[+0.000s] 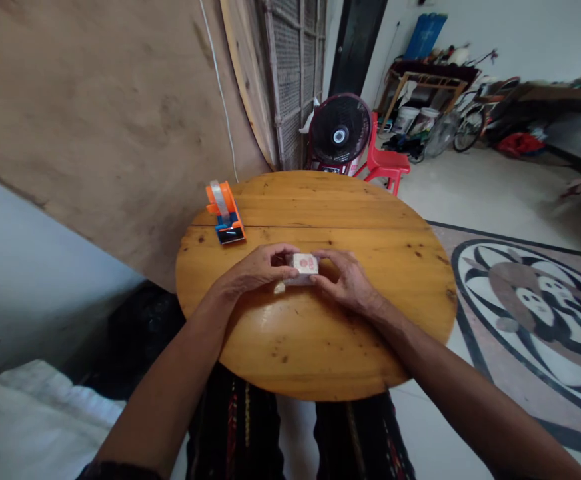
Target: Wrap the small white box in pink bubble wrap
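Between my two hands, over the middle of a round wooden table [315,360], is a small white box [305,263] with red print on its top. My left hand [258,269] grips the box's left side with thumb and fingers. From the other side, my right hand [348,279] closes on its right end. Below my left thumb lies a small pale yellowish piece [279,287], too small to name. Some of the box's sides are hidden by my fingers. An orange and blue tape dispenser [226,217] with a roll of clear tape stands at the table's back left.
A wooden board [120,100] leans along the left. Behind the table stand a black fan [340,130] and a red plastic chair [390,160]. A bicycle [470,127] is farther back at the right. Dark bags [135,333] lie left of the table.
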The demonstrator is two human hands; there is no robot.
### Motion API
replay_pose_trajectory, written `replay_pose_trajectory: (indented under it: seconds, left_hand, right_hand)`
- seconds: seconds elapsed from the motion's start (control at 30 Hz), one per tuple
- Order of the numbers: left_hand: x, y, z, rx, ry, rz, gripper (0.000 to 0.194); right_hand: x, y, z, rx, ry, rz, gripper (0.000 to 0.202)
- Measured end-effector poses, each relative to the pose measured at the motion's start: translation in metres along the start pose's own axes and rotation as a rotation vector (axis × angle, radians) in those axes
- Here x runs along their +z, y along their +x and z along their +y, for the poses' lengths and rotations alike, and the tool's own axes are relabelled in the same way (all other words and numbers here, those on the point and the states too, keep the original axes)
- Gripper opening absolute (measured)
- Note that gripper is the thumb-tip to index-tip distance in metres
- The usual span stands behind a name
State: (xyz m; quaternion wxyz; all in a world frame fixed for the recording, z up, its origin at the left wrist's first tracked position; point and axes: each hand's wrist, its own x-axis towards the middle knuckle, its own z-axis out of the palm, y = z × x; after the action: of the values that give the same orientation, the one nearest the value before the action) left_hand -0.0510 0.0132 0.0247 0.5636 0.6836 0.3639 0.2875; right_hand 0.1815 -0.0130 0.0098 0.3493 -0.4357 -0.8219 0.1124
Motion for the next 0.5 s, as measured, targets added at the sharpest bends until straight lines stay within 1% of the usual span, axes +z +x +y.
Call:
replay_pose_trajectory:
  seconds: [0.1, 0.2, 0.33, 0.43, 0.5]
  left_hand:
    - [0.0011, 0.0004, 0.0002, -0.006, 0.031, -0.004, 0.045]
    - [0.0017, 0.0009, 0.0001, 0.010, 0.049, -0.010, 0.044]
    - [0.0010, -0.0002, 0.0025, 0.020, 0.069, -0.021, 0.045]
    - [-0.0033, -0.0024, 0.0039, 0.002, 0.077, 0.004, 0.055]
    - [-0.0081, -0.0038, 0.0026, -0.022, 0.097, 0.034, 0.065]
  right_hand:
    - [-0.0004, 0.0001, 0.0010, 0.027, 0.001, -0.020, 0.036]
    - [-0.0008, -0.0001, 0.0002, 0.020, -0.012, -0.037, 0.035]
    - [0.0000, -0.0013, -0.0022, -0.003, -0.020, -0.020, 0.036]
    - [0.0007, -0.0022, -0.0027, -0.022, -0.004, -0.011, 0.049]
    - [0.0008, -0.0023, -0.0018, -0.001, 0.021, -0.019, 0.061]
